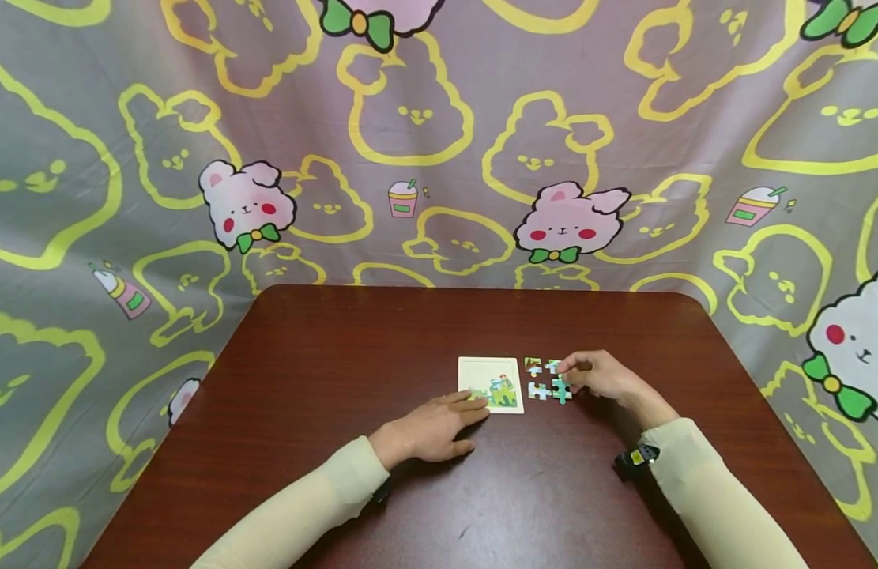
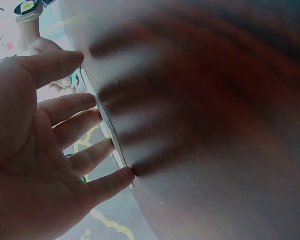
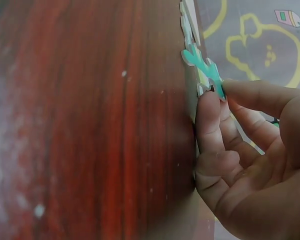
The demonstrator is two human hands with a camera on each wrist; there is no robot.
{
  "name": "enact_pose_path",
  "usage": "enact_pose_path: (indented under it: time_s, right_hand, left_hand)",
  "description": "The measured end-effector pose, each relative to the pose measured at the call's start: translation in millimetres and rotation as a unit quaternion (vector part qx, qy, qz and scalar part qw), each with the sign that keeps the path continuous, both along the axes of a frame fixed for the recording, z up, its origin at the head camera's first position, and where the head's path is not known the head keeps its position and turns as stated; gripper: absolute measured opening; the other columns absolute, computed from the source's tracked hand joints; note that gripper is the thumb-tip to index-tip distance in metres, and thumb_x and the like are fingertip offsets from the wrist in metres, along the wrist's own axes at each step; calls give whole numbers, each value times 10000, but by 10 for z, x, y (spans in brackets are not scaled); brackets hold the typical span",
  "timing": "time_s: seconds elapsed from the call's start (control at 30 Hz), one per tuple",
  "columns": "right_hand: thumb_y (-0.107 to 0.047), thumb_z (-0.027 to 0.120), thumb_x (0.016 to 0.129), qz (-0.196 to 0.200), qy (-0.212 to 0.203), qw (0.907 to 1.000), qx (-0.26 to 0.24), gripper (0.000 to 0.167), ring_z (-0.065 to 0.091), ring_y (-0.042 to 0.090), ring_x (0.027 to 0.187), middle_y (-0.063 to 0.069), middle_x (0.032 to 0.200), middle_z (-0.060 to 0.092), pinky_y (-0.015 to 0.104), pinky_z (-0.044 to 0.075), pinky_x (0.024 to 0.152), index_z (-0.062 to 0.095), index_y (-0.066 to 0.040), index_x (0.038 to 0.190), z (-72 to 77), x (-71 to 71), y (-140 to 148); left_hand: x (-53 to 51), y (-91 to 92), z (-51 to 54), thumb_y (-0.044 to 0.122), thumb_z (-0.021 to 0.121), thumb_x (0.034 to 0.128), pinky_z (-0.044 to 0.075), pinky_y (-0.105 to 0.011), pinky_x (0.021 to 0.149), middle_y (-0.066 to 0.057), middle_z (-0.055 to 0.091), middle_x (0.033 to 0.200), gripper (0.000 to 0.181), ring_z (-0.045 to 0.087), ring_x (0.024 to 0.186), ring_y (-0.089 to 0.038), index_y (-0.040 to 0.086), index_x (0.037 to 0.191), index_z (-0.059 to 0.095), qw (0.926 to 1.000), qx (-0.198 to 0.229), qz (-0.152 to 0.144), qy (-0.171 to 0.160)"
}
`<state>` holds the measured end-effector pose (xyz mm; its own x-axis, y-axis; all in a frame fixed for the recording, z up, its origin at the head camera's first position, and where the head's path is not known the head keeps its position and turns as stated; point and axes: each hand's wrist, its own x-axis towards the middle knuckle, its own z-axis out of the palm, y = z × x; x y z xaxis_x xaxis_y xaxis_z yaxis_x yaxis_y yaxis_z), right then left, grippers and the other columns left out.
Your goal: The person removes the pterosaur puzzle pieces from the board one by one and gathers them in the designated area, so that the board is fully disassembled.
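Note:
A white-framed puzzle board (image 1: 491,363) lies flat, with joined green and blue pieces at its lower right. My left hand (image 1: 439,427) rests on the board's lower left with fingers straight; in the left wrist view the fingers (image 2: 92,156) reach the board's edge (image 2: 115,141). Right of the board are several loose pieces, among them a brown-green one (image 1: 533,365) and a light blue one (image 1: 538,390). My right hand (image 1: 605,378) pinches a teal puzzle piece (image 3: 206,69) between thumb and finger, tilted off the table in the right wrist view.
The brown table (image 1: 353,332) has rounded far corners. A grey curtain (image 1: 439,87) with yellow outlines and rabbit faces hangs behind and beside it. Dark devices sit on both wrists, one at the right cuff (image 1: 638,458).

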<state>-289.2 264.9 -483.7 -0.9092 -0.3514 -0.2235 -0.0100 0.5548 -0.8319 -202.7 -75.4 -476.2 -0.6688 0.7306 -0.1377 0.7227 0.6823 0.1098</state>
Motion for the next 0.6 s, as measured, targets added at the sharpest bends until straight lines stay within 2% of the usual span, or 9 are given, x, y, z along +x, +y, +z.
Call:
enact_pose_path:
  time_s: [0.27, 0.6]
  right_hand:
    - [-90, 642, 944, -4, 265, 9996, 113, 168, 608, 203, 740, 87, 891, 671, 313, 476, 651, 693, 7, 1071, -14, 13, 15]
    - [-98, 640, 955, -71, 375, 9990, 248, 154, 603, 203, 736, 99, 901, 665, 332, 479, 666, 710, -12, 1062, 2, 6, -10]
  left_hand:
    - [1, -2, -4, 392, 576, 990, 298, -374, 1230, 17, 373, 1612, 598, 318, 1512, -269, 165, 1524, 431, 10000, -11, -9, 23]
    - [6, -5, 5, 388, 577, 991, 281, -358, 1237, 10, 374, 1611, 598, 320, 1511, -271, 153, 1522, 433, 10000, -14, -48, 65]
